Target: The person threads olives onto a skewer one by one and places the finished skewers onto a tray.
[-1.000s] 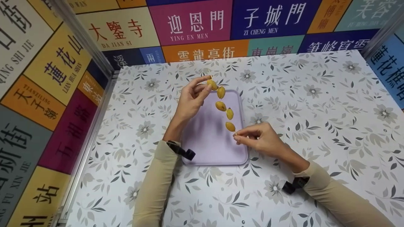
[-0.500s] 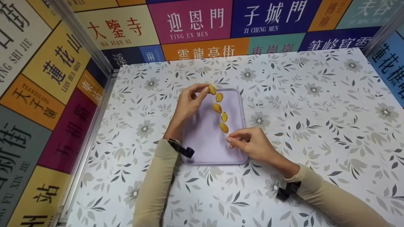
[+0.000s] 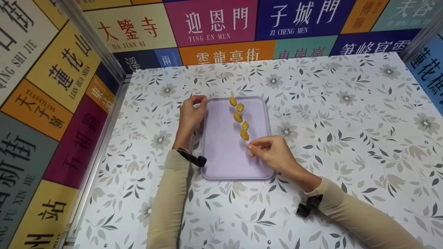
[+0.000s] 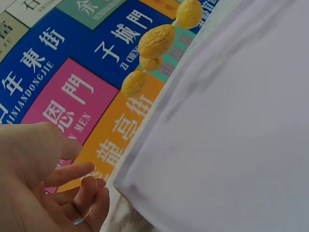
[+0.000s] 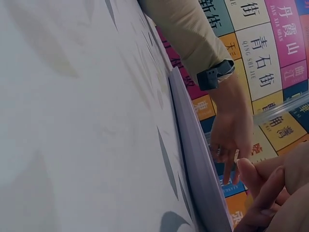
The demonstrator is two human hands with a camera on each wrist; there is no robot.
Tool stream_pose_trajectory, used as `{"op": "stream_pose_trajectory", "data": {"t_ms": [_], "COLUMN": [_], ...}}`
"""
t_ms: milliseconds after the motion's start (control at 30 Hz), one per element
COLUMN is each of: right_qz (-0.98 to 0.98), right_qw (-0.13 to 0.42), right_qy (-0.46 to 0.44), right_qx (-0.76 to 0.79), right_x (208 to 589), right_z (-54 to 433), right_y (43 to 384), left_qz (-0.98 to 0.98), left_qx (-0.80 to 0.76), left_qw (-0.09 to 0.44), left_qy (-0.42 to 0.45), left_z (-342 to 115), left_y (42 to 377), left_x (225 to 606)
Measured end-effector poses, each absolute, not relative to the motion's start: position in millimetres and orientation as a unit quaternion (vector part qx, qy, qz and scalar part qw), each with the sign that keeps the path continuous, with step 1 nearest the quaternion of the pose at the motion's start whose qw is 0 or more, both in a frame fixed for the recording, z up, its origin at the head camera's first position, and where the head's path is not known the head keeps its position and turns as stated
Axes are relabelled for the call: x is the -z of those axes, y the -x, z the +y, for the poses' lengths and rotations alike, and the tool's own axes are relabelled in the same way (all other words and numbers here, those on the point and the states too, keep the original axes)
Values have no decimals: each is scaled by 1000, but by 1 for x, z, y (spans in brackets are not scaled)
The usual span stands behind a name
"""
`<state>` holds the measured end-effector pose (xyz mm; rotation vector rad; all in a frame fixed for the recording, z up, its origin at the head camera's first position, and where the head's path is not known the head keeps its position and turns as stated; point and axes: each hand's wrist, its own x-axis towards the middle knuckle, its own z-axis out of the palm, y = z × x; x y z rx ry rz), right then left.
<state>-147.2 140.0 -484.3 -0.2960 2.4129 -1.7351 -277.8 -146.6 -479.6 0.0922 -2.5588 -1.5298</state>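
A thin skewer strung with several wrinkled yellow oval fruits [image 3: 237, 117] is held over a lilac rectangular tray [image 3: 221, 157], tilted in the head view. Its lower end is pinched between thumb and fingers of my right hand [image 3: 271, 152], at the tray's right side. In the right wrist view the stick's pale tip [image 5: 236, 155] sticks out past my fingertips [image 5: 246, 169]. My left hand [image 3: 191, 111] is by the tray's far left corner, apart from the skewer. Its fingers are loosely bent around nothing in the left wrist view, where the fruits [image 4: 157, 42] show beyond the hand.
The tray lies on a table covered in a floral cloth [image 3: 328, 138]. Panels with coloured Chinese lettering [image 3: 214, 24] stand behind the table, with more along the left [image 3: 62, 76] and right. A metal frame edge [image 3: 100, 138] runs down the left side.
My left hand has let go of the skewer's upper end and moved left to the tray's corner. My right hand has shifted slightly left with the skewer.
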Motion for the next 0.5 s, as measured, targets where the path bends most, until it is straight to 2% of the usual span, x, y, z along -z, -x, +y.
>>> {"op": "stream_pose_trajectory", "data": {"t_ms": [200,500], "right_qz": [816,833], "right_qw": [79,102], "right_qy": [84,79], "right_qx": [567,538], "right_x": [484,481], "right_z": [137,130], "right_y": [147,149], "left_qz": [-867,-886], "left_qx": [496,463], "left_qw": [44,35], "left_qy": [-33,-25], "left_z": [-147,-149], "left_y": [280,279], "left_x": [483,484]}}
